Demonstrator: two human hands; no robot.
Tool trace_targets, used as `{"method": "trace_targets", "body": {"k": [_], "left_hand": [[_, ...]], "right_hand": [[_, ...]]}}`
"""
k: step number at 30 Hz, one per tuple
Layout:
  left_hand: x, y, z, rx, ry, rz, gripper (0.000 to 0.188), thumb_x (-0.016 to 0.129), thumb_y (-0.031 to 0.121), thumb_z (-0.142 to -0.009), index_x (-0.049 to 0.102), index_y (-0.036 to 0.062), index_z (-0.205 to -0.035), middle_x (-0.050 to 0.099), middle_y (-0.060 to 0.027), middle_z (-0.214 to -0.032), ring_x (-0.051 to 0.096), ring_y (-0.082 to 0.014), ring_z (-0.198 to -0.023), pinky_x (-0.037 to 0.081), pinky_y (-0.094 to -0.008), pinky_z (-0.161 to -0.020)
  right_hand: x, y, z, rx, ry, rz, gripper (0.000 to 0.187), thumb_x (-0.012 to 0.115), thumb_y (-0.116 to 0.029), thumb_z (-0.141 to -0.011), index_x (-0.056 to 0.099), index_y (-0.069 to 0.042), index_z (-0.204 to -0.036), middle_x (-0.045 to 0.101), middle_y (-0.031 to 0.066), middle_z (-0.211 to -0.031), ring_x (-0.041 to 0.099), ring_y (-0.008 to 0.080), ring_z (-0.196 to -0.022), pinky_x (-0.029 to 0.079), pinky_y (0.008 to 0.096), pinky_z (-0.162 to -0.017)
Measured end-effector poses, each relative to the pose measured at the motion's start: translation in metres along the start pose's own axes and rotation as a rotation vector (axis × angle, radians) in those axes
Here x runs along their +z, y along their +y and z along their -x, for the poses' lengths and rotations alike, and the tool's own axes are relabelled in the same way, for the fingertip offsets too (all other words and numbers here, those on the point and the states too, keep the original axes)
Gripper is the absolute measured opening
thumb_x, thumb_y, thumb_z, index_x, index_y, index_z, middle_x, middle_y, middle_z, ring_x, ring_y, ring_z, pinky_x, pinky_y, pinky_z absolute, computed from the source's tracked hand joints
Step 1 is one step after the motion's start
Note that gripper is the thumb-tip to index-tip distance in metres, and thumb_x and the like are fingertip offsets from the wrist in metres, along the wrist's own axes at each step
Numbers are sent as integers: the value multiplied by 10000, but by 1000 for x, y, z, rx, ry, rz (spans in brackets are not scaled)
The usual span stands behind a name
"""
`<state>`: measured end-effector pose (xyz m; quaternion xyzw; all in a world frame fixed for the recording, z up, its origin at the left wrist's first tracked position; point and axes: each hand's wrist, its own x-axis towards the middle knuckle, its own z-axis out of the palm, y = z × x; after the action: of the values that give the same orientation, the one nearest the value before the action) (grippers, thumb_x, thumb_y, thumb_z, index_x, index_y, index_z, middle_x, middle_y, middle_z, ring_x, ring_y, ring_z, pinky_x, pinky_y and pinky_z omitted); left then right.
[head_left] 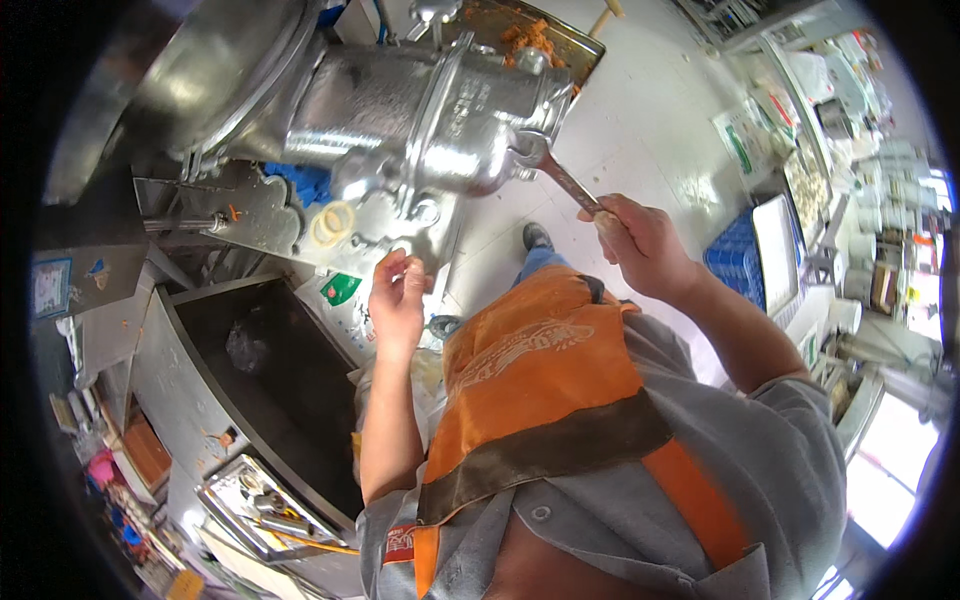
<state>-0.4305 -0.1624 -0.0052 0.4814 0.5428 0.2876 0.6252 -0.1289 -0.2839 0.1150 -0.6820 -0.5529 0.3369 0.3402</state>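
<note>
My right hand [645, 245] is closed around the handle of a metal wrench [568, 181]. The wrench's jaw end meets the front of a shiny steel machine housing [470, 125], a thick cylinder with a bolted flange. Below the housing, my left hand [398, 305] is raised with its fingers curled inward. Whether something small sits in those fingers cannot be made out. Just beyond the left hand are pale yellow rings [332, 224] and small metal parts on a steel tray-like surface [260, 215]. A blue cloth-like thing [300, 182] lies under the housing.
An oblong tray [590, 45] with orange food bits stands behind the machine. At left is a deep dark steel bin [290, 380], with a tray of metal tools [270, 510] nearby. A blue crate [735, 262] stands at right. A large steel bowl [215, 70] adjoins the housing.
</note>
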Motion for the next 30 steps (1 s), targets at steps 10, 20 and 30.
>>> {"method": "trace_targets", "body": {"k": [10, 20, 30], "left_hand": [[72, 6, -2, -54, 407, 9, 300, 594, 218, -999, 579, -33, -1162, 660, -86, -952, 618, -133, -750, 485, -243, -606], [102, 42, -2, 316, 543, -82, 279, 566, 153, -1014, 563, -18, -1235, 655, -83, -1009, 565, -81, -739, 453, -216, -668], [179, 84, 1, 320, 816, -164, 278, 519, 90, -1022, 547, -15, -1277, 644, -90, -1087, 573, -92, -827, 510, -249, -741]], "right_hand": [[-171, 103, -119, 230, -16, -179, 252, 453, -182, -1048, 625, -16, -1127, 468, -26, -652, 441, 56, -556, 405, 228, -528], [-175, 181, -219, 6, -222, -121, 232, 491, -153, -1016, 601, -38, -1185, 538, 38, -724, 519, 121, -648, 446, 283, -608], [-135, 241, -398, -574, -547, 252, 300, 537, -204, -967, 588, -50, -1219, 673, 202, -1063, 639, 401, -969, 510, 495, -808]]}}
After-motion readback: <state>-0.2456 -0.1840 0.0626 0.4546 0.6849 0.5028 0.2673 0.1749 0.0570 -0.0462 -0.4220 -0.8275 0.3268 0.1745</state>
